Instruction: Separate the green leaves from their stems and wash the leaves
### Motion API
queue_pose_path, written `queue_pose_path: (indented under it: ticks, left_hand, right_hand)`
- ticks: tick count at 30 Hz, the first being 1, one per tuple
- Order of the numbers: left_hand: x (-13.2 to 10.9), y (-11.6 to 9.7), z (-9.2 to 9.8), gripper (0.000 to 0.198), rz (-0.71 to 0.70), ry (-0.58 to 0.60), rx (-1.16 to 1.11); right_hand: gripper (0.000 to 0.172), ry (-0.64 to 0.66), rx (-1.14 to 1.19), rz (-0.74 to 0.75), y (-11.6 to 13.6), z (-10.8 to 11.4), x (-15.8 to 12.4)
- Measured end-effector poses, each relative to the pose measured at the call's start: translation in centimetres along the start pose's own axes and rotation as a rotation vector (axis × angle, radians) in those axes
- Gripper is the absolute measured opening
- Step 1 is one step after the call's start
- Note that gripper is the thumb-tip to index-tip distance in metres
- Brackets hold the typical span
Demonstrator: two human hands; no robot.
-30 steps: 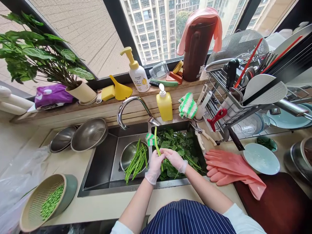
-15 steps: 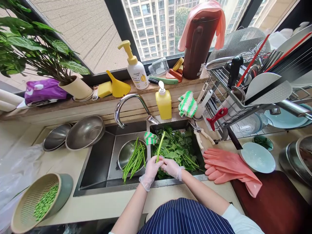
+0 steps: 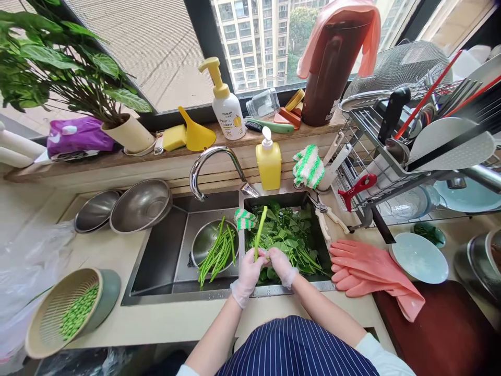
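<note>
A pale green vegetable stem (image 3: 260,230) stands nearly upright above the sink divider, its lower end in my gloved left hand (image 3: 249,271). My right hand (image 3: 281,265), in the same clear plastic glove, pinches at the stem's base beside the left fingers; what lies between its fingertips is too small to make out. Behind and below the hands, leafy greens (image 3: 289,235) fill the right basin. In the left basin (image 3: 158,256) a metal bowl (image 3: 199,245) holds a bundle of green stems (image 3: 219,253) that lean over its rim.
The faucet (image 3: 195,172) arches over the left basin. A striped cloth (image 3: 245,219) lies on the divider. Scissors (image 3: 331,214) and pink rubber gloves (image 3: 371,266) lie to the right, near a cutting board (image 3: 434,324). A basket (image 3: 99,292) of green beans stands at left.
The camera view has shifted slightly. My right hand has tilted and moved a little apart from the left at the wrist. The left hand still holds the stem.
</note>
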State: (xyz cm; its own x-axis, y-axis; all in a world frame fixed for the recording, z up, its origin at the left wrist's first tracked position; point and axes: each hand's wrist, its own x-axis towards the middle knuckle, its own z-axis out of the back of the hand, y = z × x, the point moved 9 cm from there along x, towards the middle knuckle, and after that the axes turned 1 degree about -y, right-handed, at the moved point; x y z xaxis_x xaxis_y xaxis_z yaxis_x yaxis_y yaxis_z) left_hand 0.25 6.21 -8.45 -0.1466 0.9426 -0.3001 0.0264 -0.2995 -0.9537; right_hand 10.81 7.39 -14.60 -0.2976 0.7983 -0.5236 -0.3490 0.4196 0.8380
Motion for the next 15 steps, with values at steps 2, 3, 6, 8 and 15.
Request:
queue_pose_path:
  ticks: [2,3,6,8,15]
  left_hand:
    - [-0.1,-0.6,-0.1,0.01,-0.05,-0.009,0.072]
    - [-0.1,-0.7,-0.1,0.009,-0.061,-0.013,0.116]
    - [0.4,-0.4,0.3,0.004,-0.02,-0.023,0.178]
    - [0.7,-0.4,1.0,0.007,-0.015,-0.056,0.173]
    - [1.3,-0.6,11.1,0.019,-0.014,-0.294,0.343]
  right_hand:
    - [0.027,-0.01,0.007,0.005,0.2,0.8,0.1]
    - [0.028,0.004,0.027,0.026,0.3,0.9,0.0]
    - [0.035,0.131,0.126,0.089,0.8,-0.2,-0.4]
    - [0.041,0.134,0.094,0.062,0.5,-0.8,-0.6]
    - [0.046,-0.244,-0.406,0.138,1.6,7.1,-1.0]
